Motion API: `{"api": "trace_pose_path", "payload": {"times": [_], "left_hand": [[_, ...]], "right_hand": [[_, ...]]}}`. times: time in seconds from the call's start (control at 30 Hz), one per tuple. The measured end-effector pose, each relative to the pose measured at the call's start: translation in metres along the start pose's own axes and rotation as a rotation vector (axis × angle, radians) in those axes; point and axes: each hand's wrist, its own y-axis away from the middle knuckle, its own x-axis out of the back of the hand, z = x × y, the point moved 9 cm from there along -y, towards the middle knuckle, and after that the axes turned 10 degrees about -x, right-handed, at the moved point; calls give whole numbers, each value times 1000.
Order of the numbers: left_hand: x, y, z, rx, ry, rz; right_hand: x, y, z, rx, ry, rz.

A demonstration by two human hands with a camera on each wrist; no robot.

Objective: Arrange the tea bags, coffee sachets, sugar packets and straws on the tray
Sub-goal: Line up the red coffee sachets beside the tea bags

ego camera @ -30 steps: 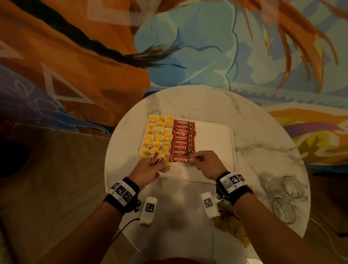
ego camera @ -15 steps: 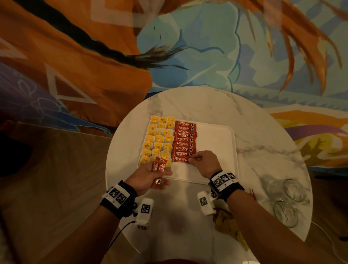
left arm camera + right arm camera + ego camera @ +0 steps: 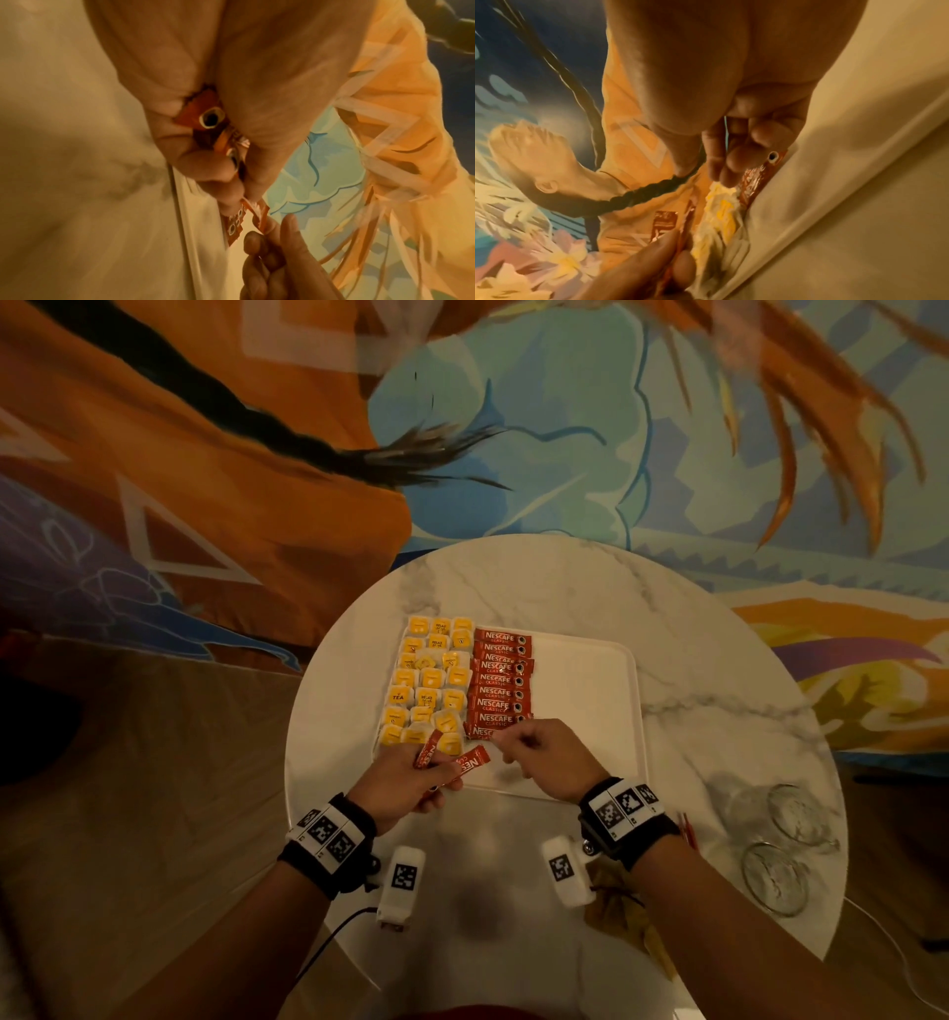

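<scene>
The left hand (image 3: 398,780) is gripping two red coffee sachets (image 3: 451,759) in curled fingers, fanned out over the tray's near-left corner. The right hand (image 3: 547,757), just beside it, is hovering with its fingers loosely curled near the sachets' tips; whether it is pinching anything I cannot tell. Beyond the hands, a column of red sachets (image 3: 499,683) is lying on the white tray (image 3: 585,711), with yellow tea bags (image 3: 429,683) in rows to its left. The tray is sitting on the round marble counter (image 3: 693,634). Two glasses (image 3: 785,845) are standing at the counter's right edge.
</scene>
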Motion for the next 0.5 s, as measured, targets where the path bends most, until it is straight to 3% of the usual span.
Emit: {"api": "trace_pose_path", "payload": {"times": [0.13,0.33,0.5], "left_hand": [[-6,0,5,-22,-21,-26],[-9,1,2,2,11,-48],[-22,7,3,9,-94,-183]], "right_hand": [[-17,9,-5,77,-47,-111],[-14,9,6,48,-83,-89],[-15,12,5,61,-106,-83]]}}
